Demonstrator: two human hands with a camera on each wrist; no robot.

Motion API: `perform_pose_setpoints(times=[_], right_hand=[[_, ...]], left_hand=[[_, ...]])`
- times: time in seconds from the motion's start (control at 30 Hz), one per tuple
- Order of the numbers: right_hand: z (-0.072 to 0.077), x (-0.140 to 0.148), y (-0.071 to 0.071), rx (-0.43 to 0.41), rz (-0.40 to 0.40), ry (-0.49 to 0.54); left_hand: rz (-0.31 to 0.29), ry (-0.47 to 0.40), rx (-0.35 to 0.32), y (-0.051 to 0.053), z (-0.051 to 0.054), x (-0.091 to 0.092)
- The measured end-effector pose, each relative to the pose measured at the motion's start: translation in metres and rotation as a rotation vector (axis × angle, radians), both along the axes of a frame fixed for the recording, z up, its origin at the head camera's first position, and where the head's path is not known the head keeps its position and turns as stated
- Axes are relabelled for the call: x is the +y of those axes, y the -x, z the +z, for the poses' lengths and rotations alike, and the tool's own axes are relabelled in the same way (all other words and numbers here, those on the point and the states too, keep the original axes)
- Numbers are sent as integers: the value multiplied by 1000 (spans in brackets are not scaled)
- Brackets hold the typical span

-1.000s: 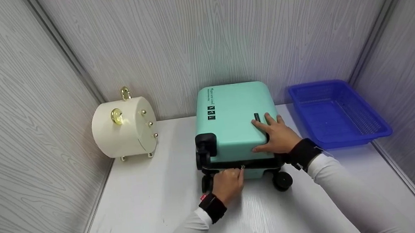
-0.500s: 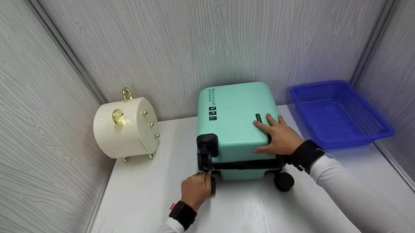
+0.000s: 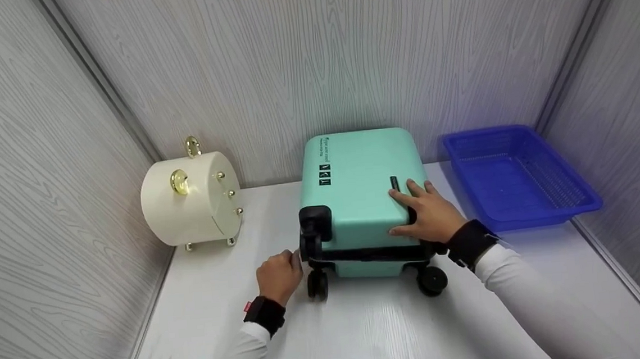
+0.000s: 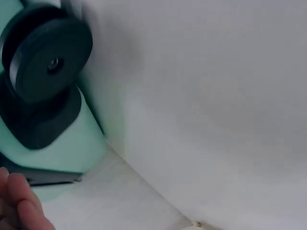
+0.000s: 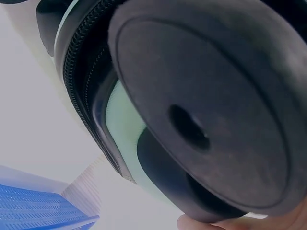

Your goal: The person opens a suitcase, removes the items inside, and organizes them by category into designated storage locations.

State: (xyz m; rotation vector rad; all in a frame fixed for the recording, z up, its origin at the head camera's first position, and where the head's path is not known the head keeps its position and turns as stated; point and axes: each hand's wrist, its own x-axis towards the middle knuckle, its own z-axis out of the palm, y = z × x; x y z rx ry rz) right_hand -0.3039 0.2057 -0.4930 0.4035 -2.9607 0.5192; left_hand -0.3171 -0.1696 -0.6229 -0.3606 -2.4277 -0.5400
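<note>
A mint-green suitcase lies flat on the table with its black wheels towards me. A black zipper band runs round its side. At the suitcase's near left corner, my left hand has curled fingers against the zipper line and pinches the zipper pull, which the fingers hide. In the left wrist view, its fingertips show beside the black band, below a wheel. My right hand rests spread on the suitcase's top near the right corner. A large wheel fills much of the right wrist view.
To the left stands a cream drum-shaped box with gold knobs and feet. A blue plastic basket sits to the right of the suitcase. Grey wood-patterned walls enclose the white table at the back and sides.
My left hand has moved left along the suitcase's front zipper, from near the middle to round the left corner. My right hand has stayed on the top.
</note>
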Motion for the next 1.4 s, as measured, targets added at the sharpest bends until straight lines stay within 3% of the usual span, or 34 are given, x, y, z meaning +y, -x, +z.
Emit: perform_pose_setpoints(times=[0.17, 0.27, 0.4, 0.53, 0.63, 0.73, 0.87, 0.93, 1.03, 1.17, 1.3, 1.4], right_hand=[[-1, 0, -1, 13, 5, 8], [-2, 0, -2, 19, 8, 13], [-4, -1, -2, 28, 8, 10], [-2, 1, -1, 8, 14, 10], [4, 8, 2, -51, 40, 69], [12, 21, 8, -120, 43, 220], [19, 44, 16, -185, -42, 400], [19, 54, 20, -232, -94, 430], [13, 66, 24, -329, -128, 427], [0, 71, 28, -455, -97, 413], [-11, 66, 32, -541, -66, 503], [-15, 64, 33, -583, -68, 578]], left_hand=[[2, -38, -177, 22, 10, -2], [-7, -51, -234, 34, 13, -2], [-48, -71, -296, 45, 17, -4], [-108, -109, -430, 51, 26, -9], [-202, -213, -575, 60, 43, -12], [-309, -427, -768, 72, 69, -11], [-367, -725, -1006, 86, 106, -3], [-388, -780, -1081, 91, 121, 1], [-424, -724, -1153, 96, 138, 9], [-425, -543, -1161, 97, 150, 19], [-384, -428, -1129, 95, 152, 26], [-369, -383, -1116, 95, 149, 28]])
